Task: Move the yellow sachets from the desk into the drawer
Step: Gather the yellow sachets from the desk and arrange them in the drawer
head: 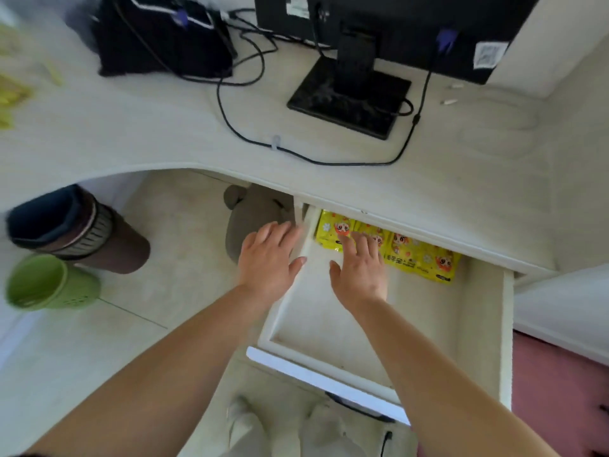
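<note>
The white drawer under the desk stands pulled out. Several yellow sachets with a cartoon print lie in a row along its back, partly under the desk edge. My right hand is inside the drawer, fingers straight, its fingertips touching the sachets. My left hand hovers with spread fingers just outside the drawer's left wall, holding nothing. More yellow sachets lie blurred on the desk at the far left edge.
A black monitor stand and cables sit on the white desk. A dark bag is at the back. On the floor stand a brown bin, a green bin and a grey plush.
</note>
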